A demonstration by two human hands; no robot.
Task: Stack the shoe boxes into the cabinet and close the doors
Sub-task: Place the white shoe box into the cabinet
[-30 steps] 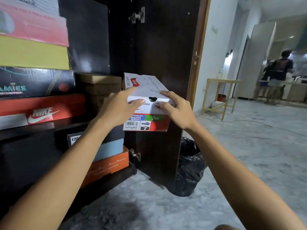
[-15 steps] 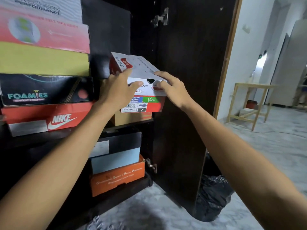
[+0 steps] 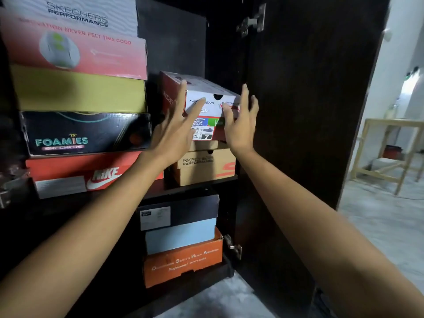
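Inside, dark cabinet shelf holds stacked boxes.

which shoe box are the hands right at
The white and red Skechers box with the size 7 label, on top of the tan Skechers Performance box on the upper shelf. Both hands are spread open at its front end.

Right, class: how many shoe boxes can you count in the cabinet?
10. Five stacked upper left, Skechers Performance box down to Nike box. Two upper right: white Skechers box on brown box. Three on the lower shelf, orange box lowest. Others may be hidden.
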